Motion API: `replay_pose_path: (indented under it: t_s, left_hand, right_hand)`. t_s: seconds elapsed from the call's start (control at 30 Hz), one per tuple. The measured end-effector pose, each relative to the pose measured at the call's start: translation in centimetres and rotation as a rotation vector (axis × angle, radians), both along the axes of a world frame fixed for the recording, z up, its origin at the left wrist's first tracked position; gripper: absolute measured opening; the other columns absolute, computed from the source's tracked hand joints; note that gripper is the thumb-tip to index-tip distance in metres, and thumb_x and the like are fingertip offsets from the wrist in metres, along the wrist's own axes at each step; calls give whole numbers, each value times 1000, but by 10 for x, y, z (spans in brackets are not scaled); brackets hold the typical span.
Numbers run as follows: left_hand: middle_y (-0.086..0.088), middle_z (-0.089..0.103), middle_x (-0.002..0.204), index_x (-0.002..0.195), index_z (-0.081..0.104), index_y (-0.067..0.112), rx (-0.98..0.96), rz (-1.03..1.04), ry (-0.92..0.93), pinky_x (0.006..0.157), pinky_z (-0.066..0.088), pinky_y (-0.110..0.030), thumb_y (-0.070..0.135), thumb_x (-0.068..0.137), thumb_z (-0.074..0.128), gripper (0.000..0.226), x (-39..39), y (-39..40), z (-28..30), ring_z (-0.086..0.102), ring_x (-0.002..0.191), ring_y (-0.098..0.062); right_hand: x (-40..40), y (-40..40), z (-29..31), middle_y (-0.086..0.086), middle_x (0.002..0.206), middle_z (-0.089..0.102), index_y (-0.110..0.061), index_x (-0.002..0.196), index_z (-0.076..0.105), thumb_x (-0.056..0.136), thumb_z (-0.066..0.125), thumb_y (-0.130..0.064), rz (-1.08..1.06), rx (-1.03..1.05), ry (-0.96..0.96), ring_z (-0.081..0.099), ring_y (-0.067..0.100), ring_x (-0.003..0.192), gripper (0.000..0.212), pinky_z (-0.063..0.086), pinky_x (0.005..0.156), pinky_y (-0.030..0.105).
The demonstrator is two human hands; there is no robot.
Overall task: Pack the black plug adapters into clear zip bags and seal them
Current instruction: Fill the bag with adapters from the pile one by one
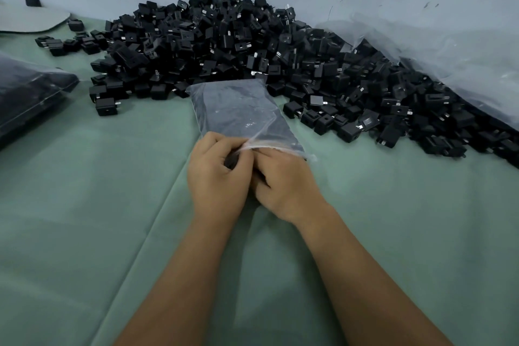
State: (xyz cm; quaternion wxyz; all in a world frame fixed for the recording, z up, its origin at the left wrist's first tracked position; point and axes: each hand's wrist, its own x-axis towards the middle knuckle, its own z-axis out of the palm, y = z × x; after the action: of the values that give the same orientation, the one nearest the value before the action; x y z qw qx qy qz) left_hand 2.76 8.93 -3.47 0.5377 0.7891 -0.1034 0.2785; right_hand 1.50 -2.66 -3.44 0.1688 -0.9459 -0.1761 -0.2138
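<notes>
A clear zip bag (241,112) filled with black plug adapters lies flat on the green cloth in the middle, its mouth toward me. My left hand (217,174) and my right hand (283,185) sit side by side at that near edge, both pinching the bag's zip strip. A black adapter shows between my left fingers at the mouth. Behind the bag a big heap of loose black plug adapters (252,45) stretches across to the right edge.
A large crumpled clear plastic sheet (455,53) lies at the right against the grey wall. A packed clear bag (31,95) sits at the left edge. A grey flat board (31,19) lies at the far left. Green cloth (84,205) covers the table.
</notes>
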Motion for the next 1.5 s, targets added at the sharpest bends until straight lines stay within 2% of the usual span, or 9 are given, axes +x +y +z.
replay_pose_path:
  t_s: [0.1, 0.2, 0.43, 0.57, 0.73, 0.93, 1.03, 1.33, 1.5]
  left_hand:
    - [12, 59, 79, 85, 76, 20, -32, 5, 25, 71, 42, -14, 19, 80, 63, 14, 1, 0, -1, 56, 78, -7]
    - [15, 57, 78, 80, 73, 25, -42, -2, 50, 69, 37, -7, 21, 80, 62, 12, 3, 0, -3, 55, 77, -3]
    - [14, 59, 76, 75, 65, 33, -32, -16, 64, 66, 37, -7, 21, 79, 61, 13, 6, 0, -6, 56, 78, 0]
    - [12, 60, 77, 70, 60, 40, -21, -21, 83, 65, 36, -6, 22, 79, 61, 20, 8, 0, -7, 56, 78, 0]
    - [8, 63, 79, 69, 59, 41, -59, -24, 120, 67, 42, -15, 22, 80, 62, 22, 9, 0, -8, 57, 76, -3]
    - [8, 64, 81, 73, 64, 38, -107, -37, 146, 71, 47, -22, 25, 80, 62, 15, 9, 1, -9, 58, 76, -2]
    - [8, 65, 82, 75, 68, 34, -132, -39, 164, 73, 50, -27, 23, 81, 63, 13, 9, 1, -9, 60, 77, -3]
    - [5, 67, 84, 78, 72, 28, -177, -41, 219, 77, 54, -36, 19, 82, 65, 12, 5, 2, -6, 62, 79, -8]
    - [4, 66, 85, 75, 66, 35, -156, -48, 182, 75, 51, -28, 18, 83, 64, 19, 5, 2, -4, 60, 78, -3]
  right_hand:
    - [-5, -12, 2, 6, 66, 60, -4, 74, 65, 82, 51, -12, -160, 207, -454, 53, 24, 59, 18, 41, 54, 32]
    - [1, -32, 8, 2, 72, 57, -6, 80, 62, 88, 42, -13, -425, 537, -559, 50, 17, 69, 22, 40, 60, 32]
    - [19, -93, -7, 7, 147, 35, -36, 137, 47, 90, 43, -16, -883, 589, 95, 26, 26, 136, 51, 24, 111, 37]
    - [23, -93, -12, 9, 156, 24, -40, 140, 43, 92, 38, -28, -888, 421, 296, 15, 25, 144, 50, 10, 117, 40]
    - [16, -89, -13, 6, 125, 49, -41, 130, 54, 90, 44, -25, -872, 554, 118, 38, 23, 122, 44, 29, 109, 36]
    - [-7, -56, -9, -14, 109, 43, -48, 126, 46, 84, 50, -22, -621, 796, -75, 39, 10, 112, 49, 32, 87, 19]
    - [-20, -33, -8, -19, 114, 49, -43, 121, 42, 81, 55, -21, -453, 866, -166, 46, 14, 112, 48, 44, 91, 33]
    - [-36, -4, -9, -5, 64, 62, -35, 92, 38, 79, 65, -44, -374, 908, -143, 53, 11, 51, 32, 45, 51, 32]
    - [-27, 6, -10, -10, 65, 64, -36, 88, 40, 74, 73, -38, -358, 813, 1, 57, 7, 57, 35, 46, 56, 25]
